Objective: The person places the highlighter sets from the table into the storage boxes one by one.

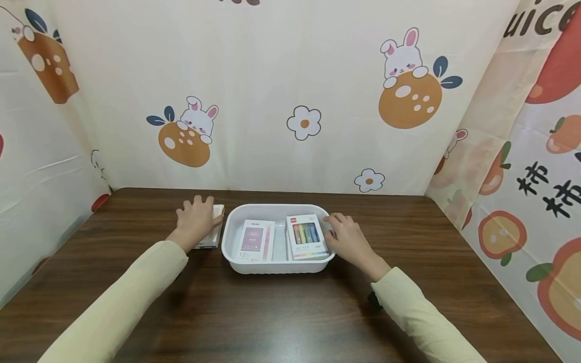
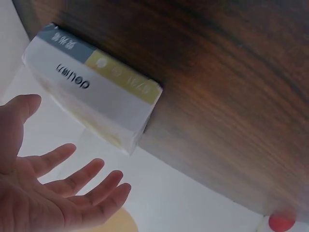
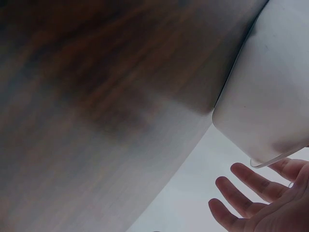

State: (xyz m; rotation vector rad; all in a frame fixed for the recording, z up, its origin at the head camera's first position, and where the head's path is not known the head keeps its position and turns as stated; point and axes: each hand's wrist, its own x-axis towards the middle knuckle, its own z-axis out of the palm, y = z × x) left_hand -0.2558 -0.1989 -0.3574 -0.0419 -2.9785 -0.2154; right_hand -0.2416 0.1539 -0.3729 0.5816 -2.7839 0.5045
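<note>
A white plastic basket (image 1: 278, 268) stands on the table with two boxes lying in it. One is a white box with a pink and purple front (image 1: 257, 241), on the left. The other, a white box picturing coloured sticks (image 1: 306, 237), lies on the right. Left of the basket, my left hand (image 1: 194, 222) hovers over a flat white box (image 1: 210, 238), fingers spread; the left wrist view shows a gap between hand and box (image 2: 96, 82), which bears grey and yellow bands. My right hand (image 1: 348, 239) is at the basket's right rim, fingers extended; its thumb is hidden in the right wrist view.
The brown wooden table (image 1: 281, 317) ends at a printed curtain (image 1: 272, 166) behind the basket. Further curtains hang along the left (image 1: 41, 166) and right (image 1: 513, 191) sides. A small dark object (image 1: 374, 300) shows beside the right sleeve.
</note>
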